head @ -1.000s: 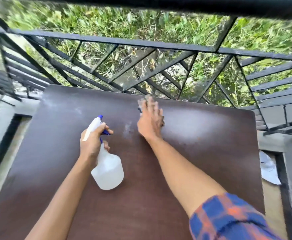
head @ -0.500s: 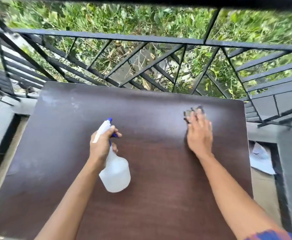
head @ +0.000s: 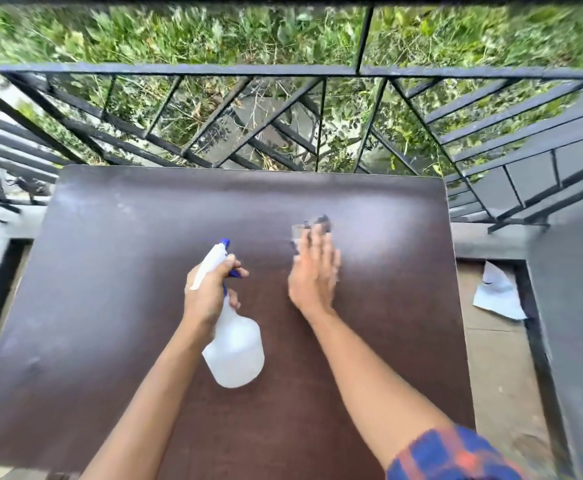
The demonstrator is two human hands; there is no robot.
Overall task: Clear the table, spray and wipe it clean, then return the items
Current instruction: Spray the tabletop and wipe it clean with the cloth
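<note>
The wiping step is judged to be in hand. The cloth [head: 319, 224] is located on the far half of the dark brown worktop [head: 110, 306], slightly right of centre, and is pinned beneath the right grip [head: 314, 275]; only a grey, blurred edge is seen beyond the fingertips. The right grip is spread, with the fingers straight and laid flat on the cloth, not curled around it. The left grip [head: 207, 292] is clamped around the neck of the spray bottle [head: 236, 351], with one finger placed at the blue trigger. The bottle is held just left of the right grip, near the centre of the worktop. Its long axis runs from near to far, with the base toward the person and the nozzle toward the railing [head: 186, 69]. Whether the base is resting on the surface cannot be told. A dull, hazy film is seen toward the far left corner and along the left edge, so the unwiped area is judged to lie left of the cloth, past the bottle. The left grip is nearer to that area, but the cloth is carried by the right grip. A leftward stroke is therefore expected to pass ahead of the nozzle unless the bottle is drawn back first. A sheet of paper [head: 497, 296] lies on the floor right of the worktop.
</note>
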